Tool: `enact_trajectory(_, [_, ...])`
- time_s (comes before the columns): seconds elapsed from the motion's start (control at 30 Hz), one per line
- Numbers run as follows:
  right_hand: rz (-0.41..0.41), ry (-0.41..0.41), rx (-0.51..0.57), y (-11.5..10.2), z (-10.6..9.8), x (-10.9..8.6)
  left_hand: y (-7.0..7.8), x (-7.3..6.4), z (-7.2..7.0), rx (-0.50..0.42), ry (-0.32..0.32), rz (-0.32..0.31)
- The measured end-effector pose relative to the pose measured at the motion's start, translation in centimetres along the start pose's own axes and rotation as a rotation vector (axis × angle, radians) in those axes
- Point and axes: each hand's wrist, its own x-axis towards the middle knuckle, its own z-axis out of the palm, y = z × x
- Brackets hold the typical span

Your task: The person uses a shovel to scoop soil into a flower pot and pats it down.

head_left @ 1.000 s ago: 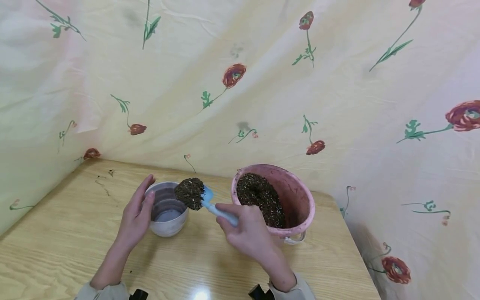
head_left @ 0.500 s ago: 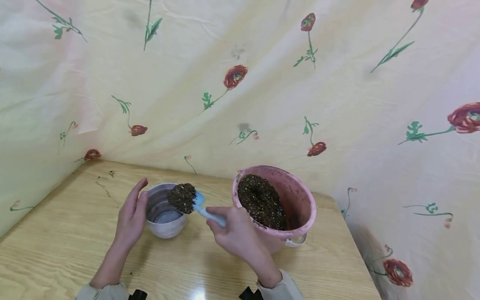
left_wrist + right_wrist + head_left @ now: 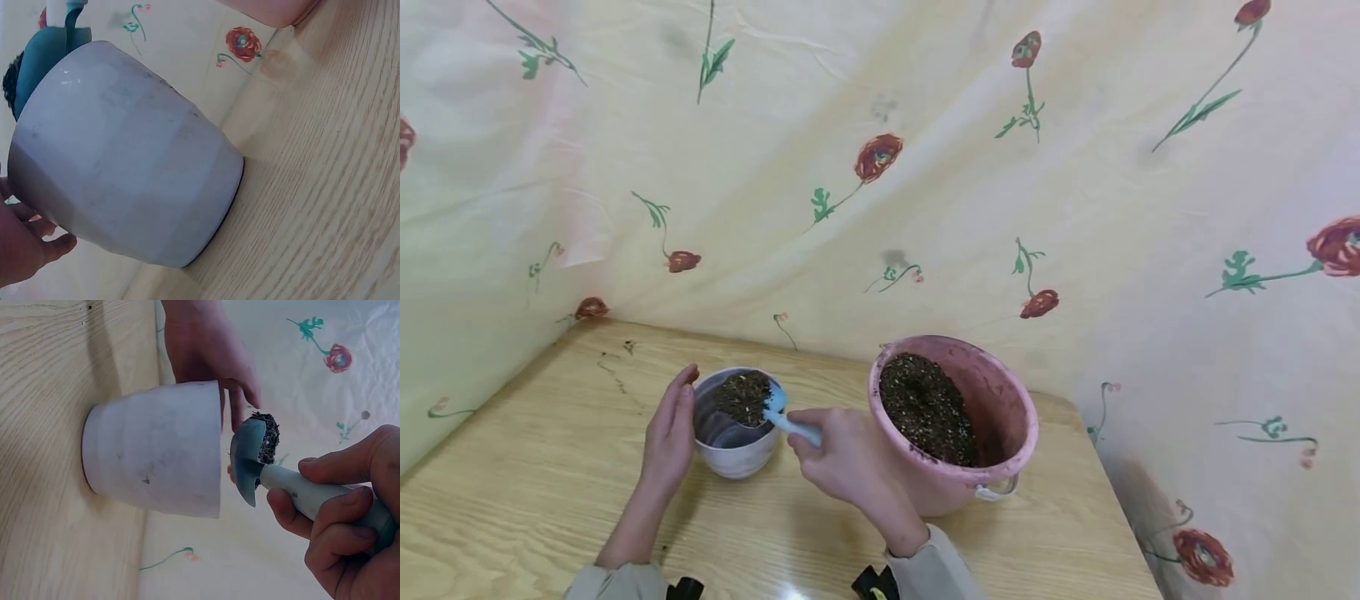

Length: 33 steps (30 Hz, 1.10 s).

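My right hand (image 3: 842, 458) grips the handle of a small blue hand trowel (image 3: 247, 453), fingers curled round it in the right wrist view. Dark potting soil (image 3: 743, 398) is heaped on its blade, which is held over the mouth of a white flower pot (image 3: 737, 461). The pot stands upright on the table, and its visible inside wall is bare. My left hand (image 3: 668, 433) rests against the pot's left side with fingers extended; the left wrist view shows its fingertips (image 3: 62, 245) at the pot wall.
A pink bucket (image 3: 1026, 417) partly filled with dark soil (image 3: 925, 408) stands right of the pot, its white handle (image 3: 997, 490) at the front. Flower-printed cloth (image 3: 820, 283) hangs behind and beside the wooden table (image 3: 535, 467). Small dark crumbs lie at the table's back left.
My right hand has moved left with the loaded trowel, bringing the soil from the pot's right rim to over its opening. The left hand has stayed beside the pot.
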Motion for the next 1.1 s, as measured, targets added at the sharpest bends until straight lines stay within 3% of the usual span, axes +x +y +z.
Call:
enact_trajectory(0.2, [-0.010, -0.029, 0.058, -0.2, 1.3, 1.3, -0.3, 0.0, -0.1, -0.006, 0.017, -0.009])
enact_trajectory(0.4, [-0.084, -0.009, -0.018, -0.2, 2.2, 2.2, -0.7, 0.1, -0.1, -0.112, -0.004, -0.053])
enact_trajectory(0.53, [-0.095, -0.048, -0.041, -0.4, 2.5, 2.6, -1.0, 0.1, -0.2, -0.153, -0.017, -0.082])
enact_trajectory(0.9, [-0.124, -0.094, -0.143, -0.9, 2.5, 3.9, -1.4, 0.2, 0.1, -0.174, -0.043, -0.112])
enact_trajectory(1.1, [-0.105, -0.108, -0.171, -1.1, 2.3, 4.0, -1.5, 0.3, 0.6, -0.199, -0.055, -0.096])
